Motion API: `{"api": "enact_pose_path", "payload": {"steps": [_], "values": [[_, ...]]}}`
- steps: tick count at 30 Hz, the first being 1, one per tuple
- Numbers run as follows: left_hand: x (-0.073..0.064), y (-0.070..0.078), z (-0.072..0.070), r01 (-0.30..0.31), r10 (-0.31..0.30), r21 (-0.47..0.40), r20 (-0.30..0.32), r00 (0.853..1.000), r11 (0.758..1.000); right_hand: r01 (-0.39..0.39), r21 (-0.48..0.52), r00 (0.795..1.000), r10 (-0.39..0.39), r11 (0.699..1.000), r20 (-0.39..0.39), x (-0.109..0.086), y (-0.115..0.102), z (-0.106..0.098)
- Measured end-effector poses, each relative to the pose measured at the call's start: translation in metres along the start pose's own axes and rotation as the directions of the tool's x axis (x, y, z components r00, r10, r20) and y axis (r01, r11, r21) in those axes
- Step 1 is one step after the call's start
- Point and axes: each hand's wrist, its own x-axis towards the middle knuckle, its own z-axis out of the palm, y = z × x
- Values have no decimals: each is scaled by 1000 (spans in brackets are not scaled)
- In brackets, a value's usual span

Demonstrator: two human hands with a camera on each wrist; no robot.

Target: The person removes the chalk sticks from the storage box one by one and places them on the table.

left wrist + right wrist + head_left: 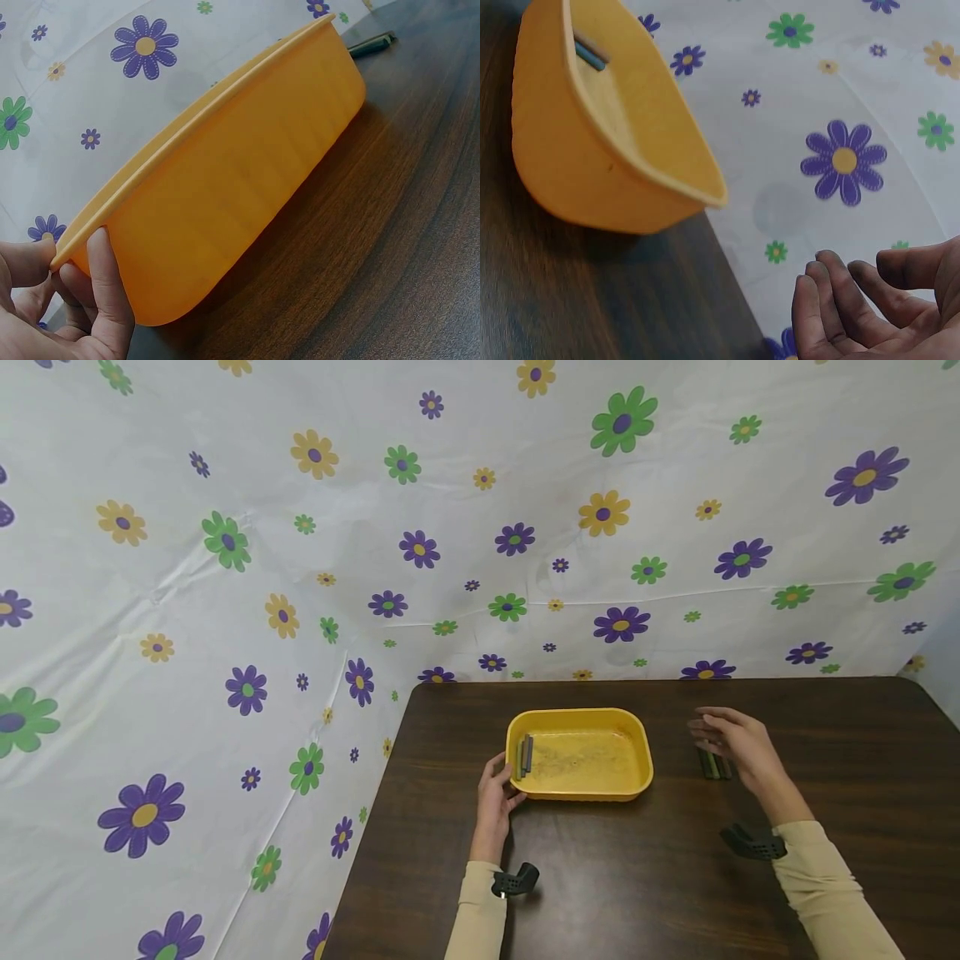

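Observation:
In the head view a yellow plastic tray (585,764) lies on the table. My left hand (493,797) pinches its left rim, thumb on top and fingers beneath, as the left wrist view shows. Several short coloured sticks (524,757) lie side by side against the tray's left inner wall. Right of the tray, more dark and green sticks (713,764) lie together on the tabletop. Just over them hovers my right hand (738,747), partly covering them. Its fingers (844,296) are loosely bent, hold nothing and have dark smudges at the tips.
The dark wood-grain table (600,877) reaches back to a white cloth (465,502) printed with flowers, which also hangs on the left. Black straps (516,881) are on both wrists over beige sleeves.

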Motion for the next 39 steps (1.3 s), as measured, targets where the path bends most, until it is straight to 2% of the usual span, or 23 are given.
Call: {"api": "enact_pose_path", "payload": {"steps": [7, 12, 27, 39], "values": [[-1, 0, -1, -6, 6, -2, -1, 1000, 1000, 30, -44, 999, -29, 999, 26, -1, -8, 16], [-1, 1, -1, 0, 0, 1, -2, 1000, 1000, 15, -77, 999, -12, 997, 35, 1, -11, 30], [0, 0, -1, 16, -16, -10, -9, 1000, 1000, -35, -25, 995, 37, 999, 93, 13, -8, 80], [0, 2, 1, 12, -12, 1, -20, 1000, 1000, -66, -140, 991, 81, 988, 107, 22, -5, 118]]}}
